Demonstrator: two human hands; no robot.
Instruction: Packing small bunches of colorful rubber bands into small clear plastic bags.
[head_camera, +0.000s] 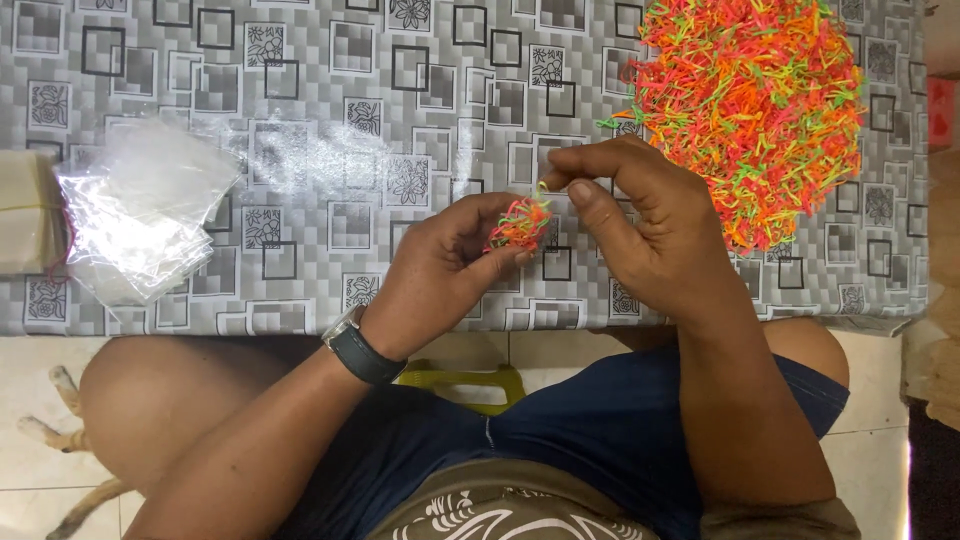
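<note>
At the far left edge of a table covered in a grey cloth (300, 90) printed with squares and flowers lies a tan block (25, 225), only partly in view. Just right of it sits a loose stack of small clear plastic bags (140, 220), fanned and overlapping.

Near the middle of the table's front edge, the left hand (440, 275) — a dark watch (360, 350) on its wrist — is cupped palm-up, fingers curled around a small bunch of rubber bands (520, 225). The bunch is a tangled clump of thin loops in orange, red and yellow-green, held just above the cloth between the two hands.

The right hand (650, 225) sits close against the bunch on its other side, thumb and forefinger pinched together at the top of the clump, seemingly on a single yellow-green band; the remaining fingers are bent inward.

Beyond the right hand, toward the table's far right corner, spreads a large round heap of rubber bands (760, 100) in the same bright colours. Below the table are the person's bare knees and dark blue shorts (600, 420).
</note>
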